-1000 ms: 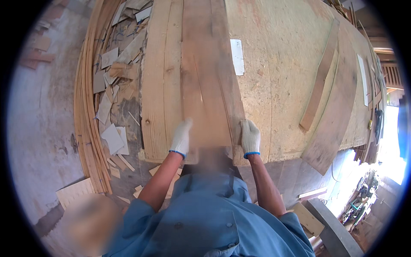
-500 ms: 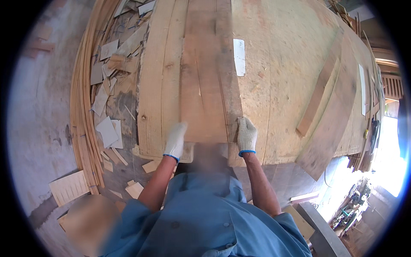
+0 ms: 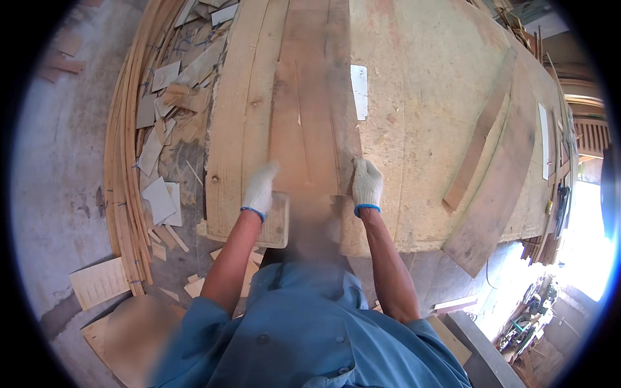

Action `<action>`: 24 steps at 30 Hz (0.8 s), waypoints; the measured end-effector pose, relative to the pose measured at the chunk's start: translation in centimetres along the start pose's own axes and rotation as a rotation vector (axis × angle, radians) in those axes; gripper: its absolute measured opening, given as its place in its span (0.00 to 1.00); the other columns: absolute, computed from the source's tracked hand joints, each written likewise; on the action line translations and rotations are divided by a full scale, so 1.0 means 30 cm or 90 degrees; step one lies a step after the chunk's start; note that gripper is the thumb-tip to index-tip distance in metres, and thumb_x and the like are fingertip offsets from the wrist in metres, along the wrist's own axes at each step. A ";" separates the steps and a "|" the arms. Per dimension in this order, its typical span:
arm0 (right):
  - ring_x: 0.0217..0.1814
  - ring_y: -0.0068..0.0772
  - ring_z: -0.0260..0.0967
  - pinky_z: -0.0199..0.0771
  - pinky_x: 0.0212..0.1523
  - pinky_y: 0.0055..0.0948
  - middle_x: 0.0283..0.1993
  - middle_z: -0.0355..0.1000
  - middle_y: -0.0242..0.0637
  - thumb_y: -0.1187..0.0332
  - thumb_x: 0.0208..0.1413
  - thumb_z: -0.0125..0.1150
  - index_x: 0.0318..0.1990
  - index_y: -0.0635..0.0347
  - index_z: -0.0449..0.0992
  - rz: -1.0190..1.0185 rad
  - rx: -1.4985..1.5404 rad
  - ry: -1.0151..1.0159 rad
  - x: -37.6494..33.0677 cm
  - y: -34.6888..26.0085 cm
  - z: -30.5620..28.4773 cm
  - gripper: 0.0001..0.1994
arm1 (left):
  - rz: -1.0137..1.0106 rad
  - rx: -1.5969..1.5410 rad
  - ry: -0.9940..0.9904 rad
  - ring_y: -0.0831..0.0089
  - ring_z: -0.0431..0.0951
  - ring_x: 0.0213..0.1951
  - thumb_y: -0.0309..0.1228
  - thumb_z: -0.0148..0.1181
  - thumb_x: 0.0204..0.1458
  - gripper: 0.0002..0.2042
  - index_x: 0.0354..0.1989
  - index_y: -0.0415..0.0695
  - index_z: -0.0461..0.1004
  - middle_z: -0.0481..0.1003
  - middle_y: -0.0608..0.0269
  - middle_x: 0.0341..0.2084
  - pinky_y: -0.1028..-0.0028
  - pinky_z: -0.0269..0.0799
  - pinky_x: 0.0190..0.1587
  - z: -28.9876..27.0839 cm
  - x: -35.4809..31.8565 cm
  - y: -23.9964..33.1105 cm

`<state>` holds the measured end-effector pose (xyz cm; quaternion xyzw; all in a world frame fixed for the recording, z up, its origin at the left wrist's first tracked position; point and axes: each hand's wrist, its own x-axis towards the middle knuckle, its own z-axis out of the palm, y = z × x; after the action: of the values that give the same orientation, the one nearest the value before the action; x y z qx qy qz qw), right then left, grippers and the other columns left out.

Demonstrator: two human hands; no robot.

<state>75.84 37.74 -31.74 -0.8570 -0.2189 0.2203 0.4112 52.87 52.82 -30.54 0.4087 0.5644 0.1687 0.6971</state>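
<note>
Brown board (image 3: 309,110) lies lengthwise on the counter (image 3: 427,129), its near end between both hands, just short of the notch in the counter's near edge. Split lines run along the grain; darker band down its right side, can't tell if that is a separate piece. Near end partly blurred.

Left hand (image 3: 260,187), white knit glove with blue cuff, is at the board's left edge; fingertips blurred, can't tell whether the fingers grip or just press. Right hand (image 3: 367,183), same glove type, has its fingers curled in, grasping the board's right edge near the end corner.

Pale planks (image 3: 236,123) run along the board's left. White rectangular sheet (image 3: 359,94) just beside its right edge, farther off than the right hand. Right part of counter: narrow brown strip (image 3: 482,136) next to a wide brown plank (image 3: 497,174) jutting past the near edge. Left of counter: long thin wood strips (image 3: 123,142), scattered offcuts (image 3: 160,199), and lower down a slotted pale panel (image 3: 98,283).
</note>
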 end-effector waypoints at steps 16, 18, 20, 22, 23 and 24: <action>0.47 0.60 0.74 0.72 0.48 0.48 0.43 0.78 0.54 0.54 0.65 0.47 0.41 0.62 0.81 -0.110 -0.184 0.016 0.073 -0.078 0.003 0.21 | 0.078 0.024 -0.035 0.71 0.83 0.38 0.51 0.56 0.62 0.25 0.57 0.45 0.73 0.80 0.62 0.46 0.72 0.79 0.24 -0.016 0.147 0.016; 0.48 0.61 0.74 0.72 0.48 0.49 0.44 0.78 0.54 0.53 0.65 0.47 0.41 0.62 0.81 -0.093 -0.190 0.011 0.095 -0.088 0.016 0.21 | 0.029 -0.012 -0.026 0.70 0.83 0.38 0.51 0.57 0.61 0.25 0.58 0.46 0.73 0.80 0.62 0.47 0.72 0.79 0.24 0.018 0.097 0.075; 0.49 0.62 0.73 0.71 0.48 0.51 0.44 0.77 0.54 0.52 0.63 0.48 0.40 0.61 0.82 -0.133 -0.236 0.000 0.139 -0.075 0.027 0.22 | 0.003 -0.039 -0.017 0.69 0.83 0.38 0.51 0.57 0.61 0.25 0.58 0.46 0.73 0.80 0.62 0.47 0.72 0.79 0.24 0.056 0.060 0.134; 0.42 0.57 0.75 0.72 0.44 0.48 0.38 0.79 0.52 0.51 0.62 0.51 0.38 0.64 0.82 -0.122 -0.185 0.047 0.133 -0.110 0.019 0.22 | 0.011 -0.037 -0.009 0.68 0.83 0.38 0.52 0.58 0.60 0.25 0.58 0.46 0.73 0.79 0.61 0.48 0.71 0.79 0.24 0.073 0.053 0.171; 0.39 0.54 0.76 0.72 0.42 0.47 0.35 0.80 0.51 0.51 0.61 0.53 0.36 0.65 0.81 -0.116 -0.159 0.070 0.132 -0.126 0.012 0.23 | 0.021 -0.045 -0.044 0.64 0.82 0.42 0.50 0.59 0.60 0.26 0.59 0.44 0.72 0.78 0.59 0.50 0.65 0.80 0.29 0.063 0.066 0.174; 0.36 0.47 0.74 0.71 0.39 0.43 0.31 0.78 0.46 0.52 0.61 0.54 0.34 0.66 0.81 -0.127 -0.093 0.076 0.138 -0.122 0.013 0.22 | 0.034 -0.053 -0.078 0.61 0.80 0.45 0.48 0.60 0.60 0.27 0.60 0.42 0.71 0.76 0.56 0.52 0.59 0.80 0.35 0.032 0.104 0.161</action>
<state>78.26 42.34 -29.85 -0.8703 -0.2936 0.1104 0.3797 55.80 57.58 -28.86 0.4037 0.5017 0.1853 0.7423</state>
